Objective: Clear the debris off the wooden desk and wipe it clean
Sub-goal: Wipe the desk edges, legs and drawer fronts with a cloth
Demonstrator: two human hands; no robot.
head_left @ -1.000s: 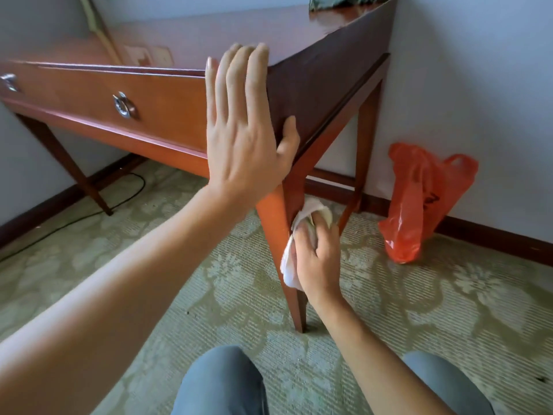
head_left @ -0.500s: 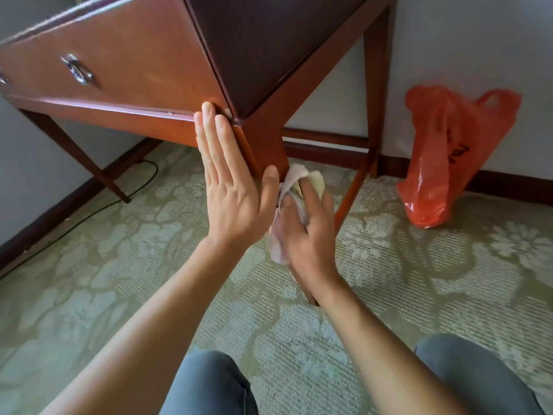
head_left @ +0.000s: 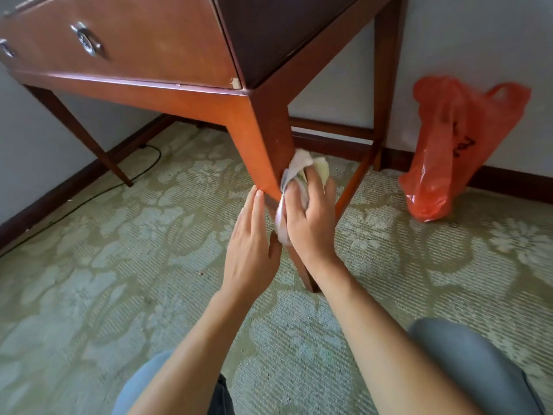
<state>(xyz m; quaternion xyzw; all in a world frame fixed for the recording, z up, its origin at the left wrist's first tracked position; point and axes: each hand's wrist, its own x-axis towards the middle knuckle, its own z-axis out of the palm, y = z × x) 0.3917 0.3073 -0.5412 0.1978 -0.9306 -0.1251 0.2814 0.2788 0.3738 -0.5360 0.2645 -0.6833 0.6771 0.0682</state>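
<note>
Head view:
Right grip (head_left: 311, 217): my fingers curl around a crumpled white cloth (head_left: 299, 175), holding it against the right face of the bench's near front leg (head_left: 266, 151).
Left grip (head_left: 251, 247): wide, fingers straight and together, holding nothing; the fingertips (head_left: 256, 195) touch the leg's left face, just beside the cloth hand.
Cloth: bunched, part sticking up above my fingers, part hanging down between my two hands.
Bench (head_left: 143, 40): reddish wood, seen from low down; its drawer front carries a metal ring pull (head_left: 86, 40), a second pull sits at the left edge, and there is a small chip at the drawer's lower right corner.
Bag (head_left: 457, 145): orange plastic, standing on the carpet against the wall, well apart from the leg, to its right.
Cable (head_left: 119, 181): black, running along the skirting under the bench.
Carpet (head_left: 119, 265): green with a pale flower pattern.
Knees: both mine at the bottom edge, in grey-blue trousers.
</note>
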